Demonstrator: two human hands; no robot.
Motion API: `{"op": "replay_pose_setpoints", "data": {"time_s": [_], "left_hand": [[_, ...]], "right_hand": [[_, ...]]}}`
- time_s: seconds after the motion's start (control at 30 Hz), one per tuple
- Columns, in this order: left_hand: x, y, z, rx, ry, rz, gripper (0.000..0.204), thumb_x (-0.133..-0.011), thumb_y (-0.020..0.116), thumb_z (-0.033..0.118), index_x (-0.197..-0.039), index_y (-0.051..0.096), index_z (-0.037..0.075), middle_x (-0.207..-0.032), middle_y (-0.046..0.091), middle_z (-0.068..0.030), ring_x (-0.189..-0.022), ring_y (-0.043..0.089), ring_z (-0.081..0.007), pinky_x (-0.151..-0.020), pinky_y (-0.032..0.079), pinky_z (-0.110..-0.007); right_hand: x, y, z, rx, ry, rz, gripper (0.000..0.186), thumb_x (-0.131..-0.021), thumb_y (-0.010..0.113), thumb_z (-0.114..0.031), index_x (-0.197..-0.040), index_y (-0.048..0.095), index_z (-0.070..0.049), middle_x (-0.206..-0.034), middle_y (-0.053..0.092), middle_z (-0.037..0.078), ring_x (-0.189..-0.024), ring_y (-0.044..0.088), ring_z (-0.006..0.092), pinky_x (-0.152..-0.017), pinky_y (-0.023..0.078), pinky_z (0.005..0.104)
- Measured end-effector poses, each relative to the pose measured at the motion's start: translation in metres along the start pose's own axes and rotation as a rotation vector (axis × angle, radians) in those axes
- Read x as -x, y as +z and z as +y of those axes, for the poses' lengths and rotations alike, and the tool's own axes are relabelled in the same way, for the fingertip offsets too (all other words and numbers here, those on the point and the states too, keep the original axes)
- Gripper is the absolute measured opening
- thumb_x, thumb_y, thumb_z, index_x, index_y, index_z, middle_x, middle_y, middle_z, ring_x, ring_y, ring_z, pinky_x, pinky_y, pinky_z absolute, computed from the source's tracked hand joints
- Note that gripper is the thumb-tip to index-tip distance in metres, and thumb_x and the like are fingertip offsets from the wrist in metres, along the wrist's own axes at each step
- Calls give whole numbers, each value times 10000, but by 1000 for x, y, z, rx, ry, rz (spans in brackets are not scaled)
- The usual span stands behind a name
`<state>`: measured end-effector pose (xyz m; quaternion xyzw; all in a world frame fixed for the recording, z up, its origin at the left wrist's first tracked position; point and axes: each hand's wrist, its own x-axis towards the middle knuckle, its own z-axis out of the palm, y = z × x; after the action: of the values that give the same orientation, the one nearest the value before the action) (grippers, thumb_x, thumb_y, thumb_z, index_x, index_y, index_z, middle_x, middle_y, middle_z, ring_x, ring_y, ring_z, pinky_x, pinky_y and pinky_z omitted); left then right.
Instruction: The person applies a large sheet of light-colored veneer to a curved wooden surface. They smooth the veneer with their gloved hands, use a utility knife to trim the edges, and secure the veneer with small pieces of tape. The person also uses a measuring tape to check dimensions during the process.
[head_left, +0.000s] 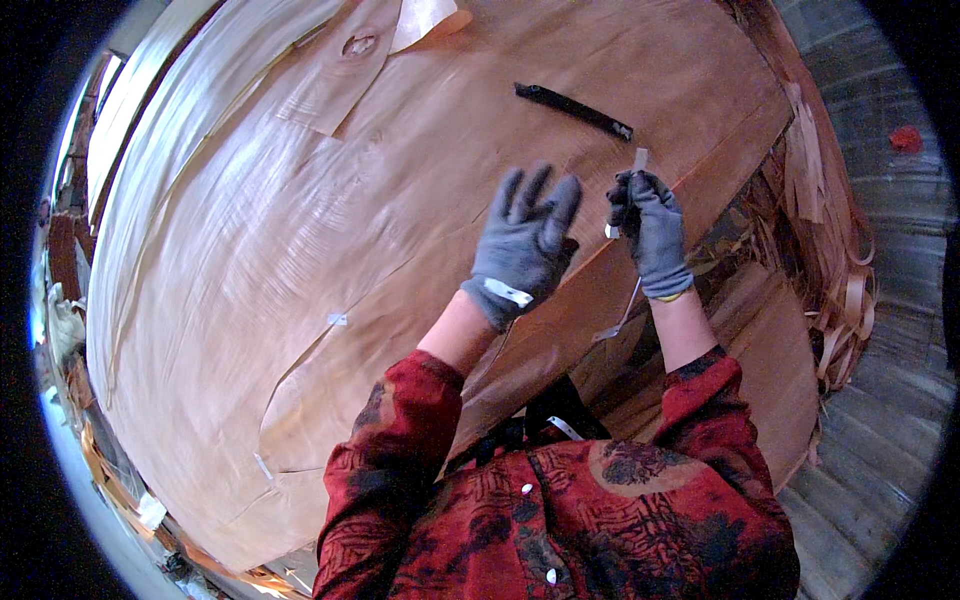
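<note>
Wood sheet [300,220] lies below; I see the left hand [524,236] spread wide and the right hand [650,222] curled, pinching a small pale strip [641,158] near the black bar [574,110].

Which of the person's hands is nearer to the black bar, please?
Right. In the picture, the right hand is just below the right end of the black bar; the left hand is open, below its left half and farther away.

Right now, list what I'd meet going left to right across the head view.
Lower pale patch, upper pale patch, left gloved hand, right gloved hand, curled strips, small red item.
</note>
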<state>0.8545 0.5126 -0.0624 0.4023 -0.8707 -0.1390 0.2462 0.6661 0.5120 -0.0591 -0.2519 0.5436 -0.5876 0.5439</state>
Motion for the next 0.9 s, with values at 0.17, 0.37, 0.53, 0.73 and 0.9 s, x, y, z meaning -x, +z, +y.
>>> {"op": "replay_pose_setpoints", "data": {"time_s": [0.17,0.37,0.53,0.73,0.9], "left_hand": [[6,36,-5,-244,74,-108,524,-799,517,320,-1269,449,97,-1352,409,-81,-1279,324,-282,-1071,163,-496],[1,27,-2,-155,71,-152,479,-794,511,309,-1246,492,150,-1372,383,-64,-1282,318,-293,-1072,153,-511],[3,29,-2,-179,71,-152,483,-785,522,306,-1242,496,149,-1365,389,-67,-1286,311,-296,-1072,155,-512],[4,22,-7,-100,67,-163,602,-764,569,327,-1301,417,104,-1357,393,-76,-1297,279,-323,-1074,151,-507],[18,-8,-15,11,-240,130,837,-706,654,386,-1351,273,10,-1339,385,-155,-1304,222,-390,-1064,155,-501]], "right_hand": [[-21,-44,-2,-510,-34,133,220,-900,527,-289,-810,583,-96,-669,571,6,-535,521,116,-516,448,253],[-34,-129,17,-753,-37,285,312,-883,511,-388,-713,530,-126,-556,502,-5,-492,479,137,-516,446,283],[-23,-206,-29,-919,-190,442,336,-892,490,-392,-660,522,-151,-535,511,-13,-465,506,137,-466,439,281],[40,-222,-110,-145,-573,500,183,-895,516,-290,-833,573,-127,-662,553,-20,-533,513,107,-444,414,241],[65,-96,-91,499,-422,292,124,-854,523,-92,-945,596,-52,-791,605,7,-602,524,75,-505,420,197]]}}
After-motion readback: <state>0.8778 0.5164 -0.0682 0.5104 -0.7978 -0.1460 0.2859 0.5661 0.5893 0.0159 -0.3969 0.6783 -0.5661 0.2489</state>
